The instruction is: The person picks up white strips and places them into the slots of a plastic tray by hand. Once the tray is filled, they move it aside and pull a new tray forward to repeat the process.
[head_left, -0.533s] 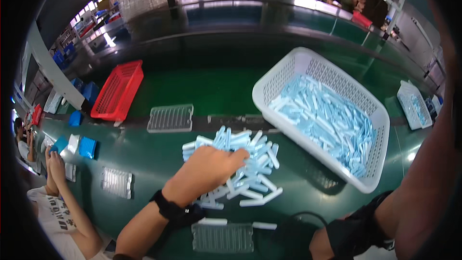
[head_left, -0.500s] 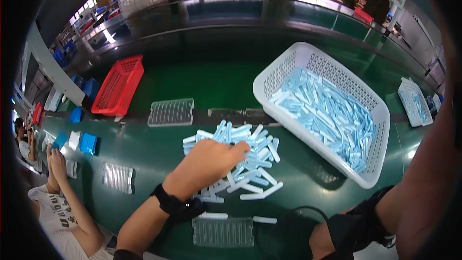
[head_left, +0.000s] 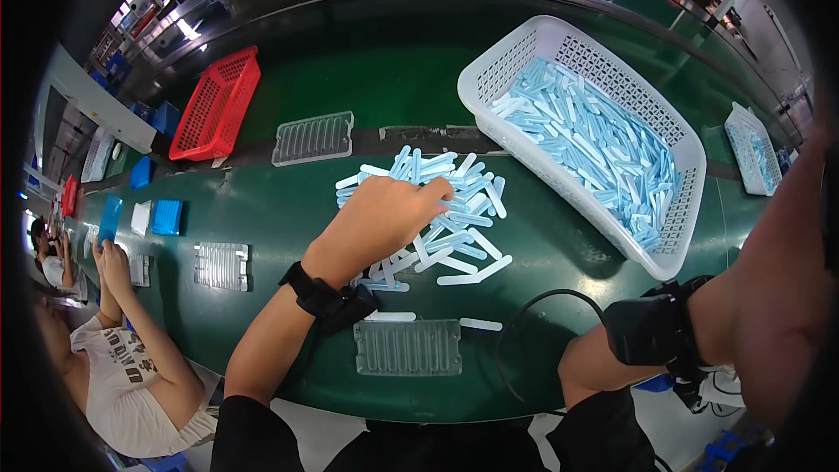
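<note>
My left hand (head_left: 377,220) reaches over a loose pile of pale blue and white flat plastic sticks with rounded ends (head_left: 468,218). Its fingers are curled down and together at the pile, and the back of the hand hides what they may hold. My right hand (head_left: 780,315) is raised very near the camera at the right edge, large and blurred, with its fingers not to be made out. Below the pile lies a clear ribbed plastic tray (head_left: 408,348). Two single sticks lie flat by its upper edge, a white one (head_left: 391,316) and another (head_left: 481,324).
A large white basket (head_left: 581,188) full of the sticks stands right of the pile. Beyond are a red basket (head_left: 218,103) and another clear tray (head_left: 313,138). At left, a co-worker's hands (head_left: 112,267) hold a blue piece near a ribbed tray (head_left: 222,266). A black cable (head_left: 500,345) loops by my right arm.
The view has tipped downward, so the table things sit higher in the picture. My left hand stays at the pile. More of my right wrist and its black device now shows.
</note>
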Tool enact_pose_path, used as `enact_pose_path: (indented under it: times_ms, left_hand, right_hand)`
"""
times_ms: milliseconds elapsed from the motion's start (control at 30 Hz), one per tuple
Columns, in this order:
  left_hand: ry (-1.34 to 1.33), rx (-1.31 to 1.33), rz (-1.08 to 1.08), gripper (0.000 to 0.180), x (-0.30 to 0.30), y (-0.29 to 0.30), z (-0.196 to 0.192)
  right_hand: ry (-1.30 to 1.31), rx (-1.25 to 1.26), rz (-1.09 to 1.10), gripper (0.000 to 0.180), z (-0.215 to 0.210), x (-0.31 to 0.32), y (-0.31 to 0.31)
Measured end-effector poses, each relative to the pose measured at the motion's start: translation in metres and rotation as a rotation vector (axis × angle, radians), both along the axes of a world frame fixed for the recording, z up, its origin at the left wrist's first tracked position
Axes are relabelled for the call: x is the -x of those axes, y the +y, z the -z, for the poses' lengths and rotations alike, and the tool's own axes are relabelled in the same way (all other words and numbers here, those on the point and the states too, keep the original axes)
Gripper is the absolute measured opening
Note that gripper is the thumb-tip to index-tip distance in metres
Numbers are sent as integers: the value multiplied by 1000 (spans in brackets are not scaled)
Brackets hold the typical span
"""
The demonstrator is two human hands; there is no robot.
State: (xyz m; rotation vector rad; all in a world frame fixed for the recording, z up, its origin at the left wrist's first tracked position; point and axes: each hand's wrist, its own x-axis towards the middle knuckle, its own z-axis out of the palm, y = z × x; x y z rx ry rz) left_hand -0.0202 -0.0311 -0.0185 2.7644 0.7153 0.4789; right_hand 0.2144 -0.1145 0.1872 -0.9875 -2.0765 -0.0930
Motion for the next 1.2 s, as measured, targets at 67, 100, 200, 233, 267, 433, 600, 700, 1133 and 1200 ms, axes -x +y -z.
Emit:
enact_pose_path:
  times_ms: [67, 100, 200, 233, 267, 433, 600, 700, 1133, 1200]
  left_hand:
    - [-43, -10, 14, 16, 1, -1, 2]
    - [-42, -8, 13, 16, 0, -2, 1]
    - [6, -37, 26, 17, -2, -3, -6]
    - [-20, -17, 22, 17, -2, -3, -6]
    - [-45, -1, 15, 17, -2, -2, -6]
    - [-35, 51, -19, 16, 2, -3, -2]
    - [-33, 12, -3, 17, -2, -4, -6]
    - [12, -17, -3, 18, -1, -3, -7]
    - [-265, 639, -128, 15, -8, -4, -25]
    - [-414, 786, -188, 13, -5, -9, -39]
  right_hand:
    - [-3, -7, 2, 53, 1, 3, 0]
    - [-3, -8, 2, 54, 2, 5, 3]
    - [-3, -7, 6, 54, 4, 15, 0]
    - [-3, -6, 8, 54, 4, 14, -1]
    - [-3, -9, 7, 55, 0, 10, 8]
    - [0, -31, 1, 56, 3, -26, 1]
    - [-14, -60, 10, 57, 6, -25, 0]
    - [-9, -60, 16, 57, 7, -27, 1]
    - [-10, 406, 192, 18, 54, -22, 28]
    - [1, 477, 93, 17, 69, -9, 33]
